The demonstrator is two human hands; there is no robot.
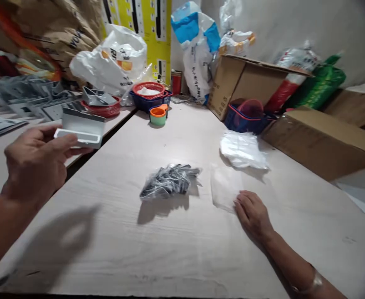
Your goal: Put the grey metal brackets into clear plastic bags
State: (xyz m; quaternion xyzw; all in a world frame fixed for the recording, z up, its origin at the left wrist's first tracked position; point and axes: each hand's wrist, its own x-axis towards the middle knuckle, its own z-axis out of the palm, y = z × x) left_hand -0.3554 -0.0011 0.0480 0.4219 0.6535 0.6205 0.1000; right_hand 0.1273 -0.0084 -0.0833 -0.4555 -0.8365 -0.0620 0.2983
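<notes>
My left hand [40, 155] is raised at the left, closed on a small grey box [83, 128] with its lid up. A white-edged strip shows along the box front, under my thumb. At the right, my right hand [253, 214] rests on the table with its fingers together on the edge of a clear plastic bag [224, 187], which lies flat. Between my hands sits a clear bag packed with dark grey pieces [170, 181]. Behind the flat bag is a stack of white plastic bags [243, 149].
Many flat grey boxes [23, 99] cover the left table, past a gap. At the back stand a red basket [148, 89] in a blue one, an orange and green cup [158, 115] and white sacks [114, 58]. Cardboard boxes [322, 141] and a blue basket [245, 118] line the right.
</notes>
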